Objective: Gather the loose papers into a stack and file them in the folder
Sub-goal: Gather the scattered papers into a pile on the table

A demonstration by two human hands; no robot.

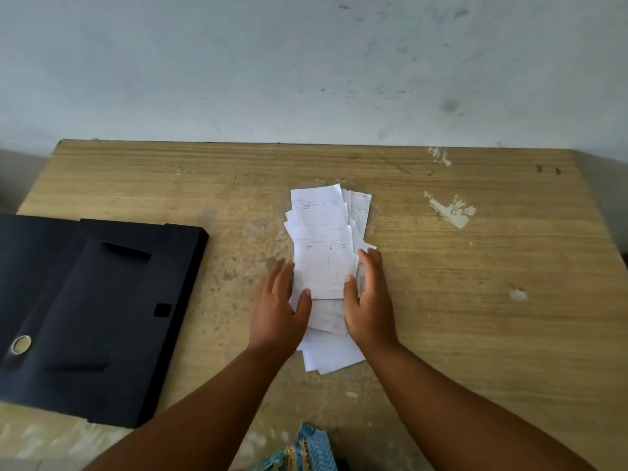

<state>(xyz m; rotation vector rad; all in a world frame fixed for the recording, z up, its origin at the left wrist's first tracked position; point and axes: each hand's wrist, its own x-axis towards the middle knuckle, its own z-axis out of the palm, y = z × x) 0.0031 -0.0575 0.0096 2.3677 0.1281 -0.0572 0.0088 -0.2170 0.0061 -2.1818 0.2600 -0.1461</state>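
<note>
Several white printed papers (324, 253) lie overlapped in a long, uneven pile at the middle of the wooden table (475, 283). My left hand (280, 307) presses flat against the pile's left edge, thumb resting on a sheet. On the right edge lies my right hand (368, 300), fingers spread, thumb on the same sheet. Both hands squeeze the pile from the sides without lifting it. A black folder (85, 317) lies open and flat at the left of the table, with a metal ring hole near its left edge.
A pale, stained wall runs behind the table's far edge. The tabletop has chipped white patches at the right. A bit of blue patterned cloth (306, 450) shows at the table's near edge between my forearms.
</note>
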